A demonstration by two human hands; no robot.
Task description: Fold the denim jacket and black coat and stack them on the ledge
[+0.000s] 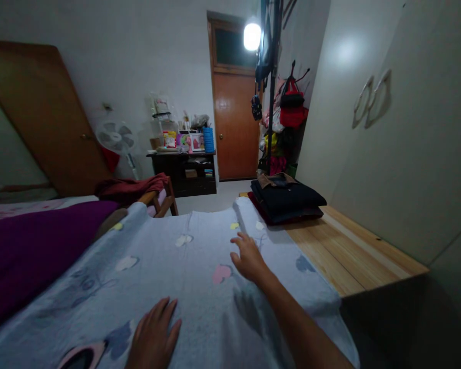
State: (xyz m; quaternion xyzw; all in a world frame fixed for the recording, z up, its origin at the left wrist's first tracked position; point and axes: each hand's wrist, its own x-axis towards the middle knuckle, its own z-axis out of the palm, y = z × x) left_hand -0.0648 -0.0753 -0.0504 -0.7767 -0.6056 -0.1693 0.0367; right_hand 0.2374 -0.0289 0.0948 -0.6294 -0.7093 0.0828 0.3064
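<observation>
A light blue blanket [200,287] with pink, white, yellow and grey printed shapes is spread out in front of me. My left hand [155,330] lies flat on its near part, fingers stretched out and close together, holding nothing. Farther forward and to the right, my right hand [248,256] is over the blanket with its fingers apart and nothing in them. Whether its fingertips touch the cloth I cannot tell. Beyond it, at the blanket's far right corner, a stack of folded dark clothes [288,197] rests on a wooden board.
The wooden board [341,251] runs along the right, beside a pale wardrobe [399,154]. To the left lies a purple cloth [49,241]. A wooden chair [165,200], a fan [117,138] and a dark cabinet [169,177] stand farther back, near a brown door [236,128].
</observation>
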